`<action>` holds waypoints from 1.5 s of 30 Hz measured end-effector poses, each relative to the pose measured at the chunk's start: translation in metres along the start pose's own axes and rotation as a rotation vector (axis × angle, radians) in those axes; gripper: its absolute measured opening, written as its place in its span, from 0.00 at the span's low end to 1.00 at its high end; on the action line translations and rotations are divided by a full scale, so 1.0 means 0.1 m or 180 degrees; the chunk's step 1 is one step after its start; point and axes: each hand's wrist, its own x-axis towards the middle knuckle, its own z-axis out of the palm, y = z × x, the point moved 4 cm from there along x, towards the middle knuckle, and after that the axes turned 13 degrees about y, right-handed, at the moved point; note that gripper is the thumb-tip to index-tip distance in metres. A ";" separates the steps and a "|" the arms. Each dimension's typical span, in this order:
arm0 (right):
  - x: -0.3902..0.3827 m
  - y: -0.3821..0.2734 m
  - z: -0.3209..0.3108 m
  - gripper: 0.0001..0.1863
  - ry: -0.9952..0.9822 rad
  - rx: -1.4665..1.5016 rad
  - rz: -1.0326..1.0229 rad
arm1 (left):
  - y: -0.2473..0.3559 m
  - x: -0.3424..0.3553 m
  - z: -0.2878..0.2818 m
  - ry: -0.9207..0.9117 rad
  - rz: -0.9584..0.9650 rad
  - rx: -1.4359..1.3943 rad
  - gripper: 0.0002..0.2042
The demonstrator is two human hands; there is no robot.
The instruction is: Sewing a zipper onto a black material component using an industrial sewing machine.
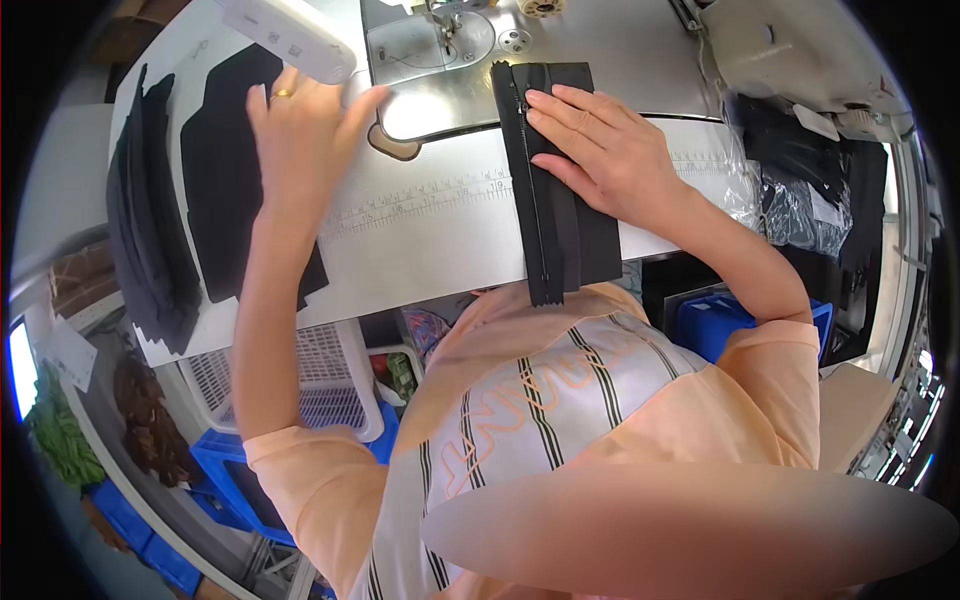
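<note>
A black fabric piece with a zipper (575, 240) lies across the front edge of the white tabletop, its zipper running lengthwise near the left side. My right hand (600, 150) rests flat on its upper part, fingers stretched out. Further left, my left hand (305, 135) is raised near a flat black fabric panel (222, 180), its thumb and outer fingers spread apart. A white elongated casing (300, 40) hides some of its fingertips. Nothing shows in that hand. The sewing machine's needle area (450, 40) sits beyond and between both hands.
Long black fabric strips (150, 220) are stacked at the table's left end. Ruler markings (420, 195) run along the white tabletop (400, 250). Clear plastic-wrapped black goods (805, 205) lie at the right. A white basket (325, 375) and blue crates (235, 480) stand below.
</note>
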 end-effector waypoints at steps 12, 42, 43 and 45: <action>0.07 -0.07 0.00 0.22 -0.0001 0.0128 -0.0006 | -1.13 0.67 1.35 0.0553 -0.0764 -0.1718 0.13; 0.02 0.00 -0.04 0.20 0.0067 0.0036 -0.0103 | -0.57 -1.43 -0.77 0.0310 -0.1208 -0.1233 0.27; 0.02 0.01 -0.03 0.20 0.0063 0.0010 -0.0071 | -0.56 -1.42 -0.78 0.0433 -0.1177 -0.1322 0.28; 0.01 0.00 -0.02 0.20 0.0143 0.0057 -0.0098 | -0.53 -1.41 -0.76 0.0548 -0.1120 -0.1442 0.28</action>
